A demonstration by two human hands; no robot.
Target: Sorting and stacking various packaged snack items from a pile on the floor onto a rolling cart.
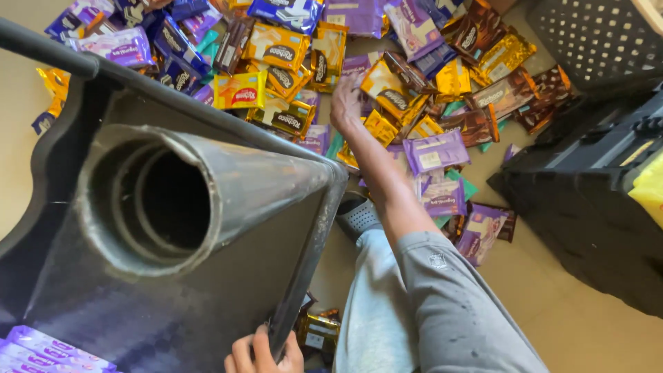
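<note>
A big heap of snack packets (276, 48) in purple, orange, gold and brown covers the floor ahead. My right hand (345, 103), at the end of a grey-sleeved arm, reaches out onto the heap. Its fingers press down among orange and gold packets (387, 90), and they are hidden, so any grasp is unclear. At the bottom edge, my left hand (262, 354) grips the rim of a black plastic cart (207, 290). The cart has a wide dark tube (159, 197) opening toward me.
A black mesh basket (594, 34) stands at the top right, with a black crate (587, 193) below it. Purple packets (41, 349) lie stacked at the bottom left. A grey perforated shoe (356, 215) and a gold packet (318, 330) sit by my leg.
</note>
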